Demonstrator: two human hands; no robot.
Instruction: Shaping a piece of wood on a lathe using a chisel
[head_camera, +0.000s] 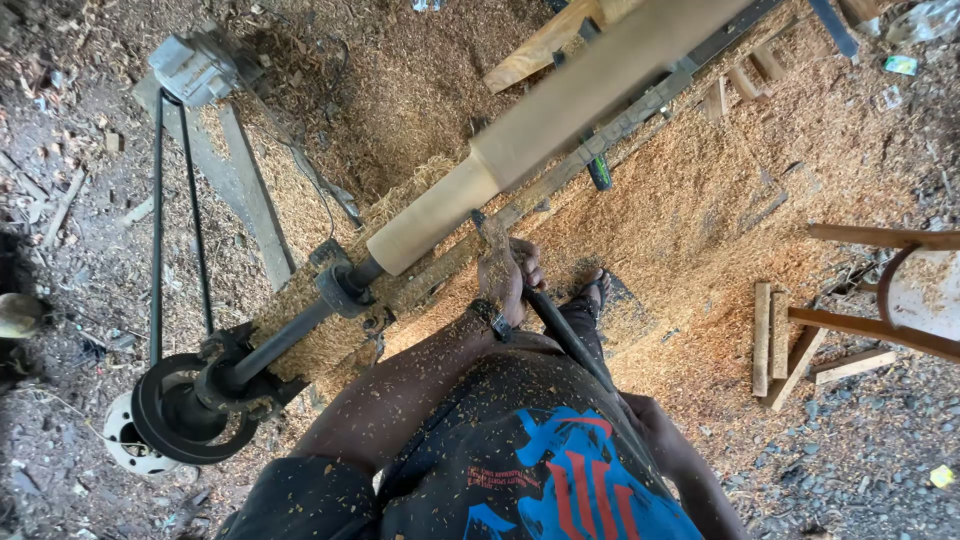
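A woodturner's left hand (503, 283), dusted with chips and wearing a dark wristband, is clamped around the forward end of a long dark turning chisel (560, 330), pressing its tip down near the tool rest (560, 175) beside the wooden workpiece (560, 110); the right hand (645, 420), low by the hip, is wrapped on the chisel's handle end, though its fingers are partly hidden behind the shorts. The workpiece lies on the lathe, running from the near left up to the far right. By the look of it the job is well advanced but unfinished: the near-left section (430, 215) is already cut to a narrower cylinder with a clean shoulder, while the longer far part is thicker, smooth and apparently still to be brought down. To the left, a shaft runs to a black pulley (190, 410) whose belt (158, 230) stretches to a grey motor (195, 65); that spinning edge sits close to the left elbow. Deep sawdust (690, 210) covers the ground, leaving open standing room to the right, bounded by wooden offcuts (775, 340) and a wooden frame (880, 330).
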